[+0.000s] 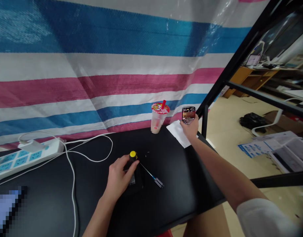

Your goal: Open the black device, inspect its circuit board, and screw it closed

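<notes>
My left hand is closed round a black handle with a yellow end, held upright; its lower part is hidden, so I cannot tell the kind. Below that hand lies a dark flat device with a pale label, largely covered by my fingers. A screwdriver with a clear striped handle rests just right of it, its thin shaft pointing toward my left hand. At the far right of the table, my right hand grips a smartphone with its screen lit, above white paper.
A plastic drink cup with a red straw stands against the striped sheet. On the left are a white power strip and looping white cables. A black metal frame borders the table's right side.
</notes>
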